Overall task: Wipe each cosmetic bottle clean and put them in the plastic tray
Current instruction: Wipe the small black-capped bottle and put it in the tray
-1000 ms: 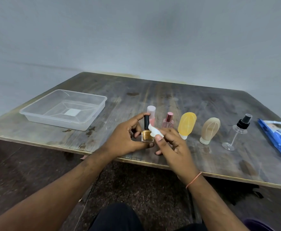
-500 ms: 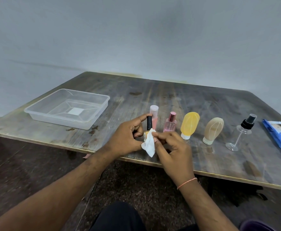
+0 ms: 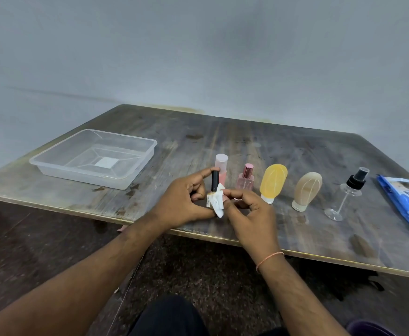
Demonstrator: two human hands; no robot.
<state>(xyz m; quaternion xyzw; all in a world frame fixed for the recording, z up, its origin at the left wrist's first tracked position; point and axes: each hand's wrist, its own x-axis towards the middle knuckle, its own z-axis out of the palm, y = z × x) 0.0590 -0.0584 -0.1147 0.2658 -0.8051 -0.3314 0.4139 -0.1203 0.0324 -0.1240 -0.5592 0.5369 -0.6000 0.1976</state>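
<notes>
My left hand holds a small gold nail-polish bottle with a tall black cap upright above the table's front edge. My right hand pinches a white wipe and presses it against the bottle's lower body, hiding most of it. Behind my hands stand a pink tube bottle, a pink perfume bottle, a yellow squeeze bottle, a beige squeeze bottle and a clear spray bottle with a black pump. The clear plastic tray sits at the left with nothing in it.
A blue wipes pack lies at the table's right edge. The worn wooden table ends at a wall behind. Dark floor and my knee show below the front edge.
The wipe has shifted from the bottle's top shoulder down over its lower body, and my right hand moved slightly with it. The left hand keeps its hold.
</notes>
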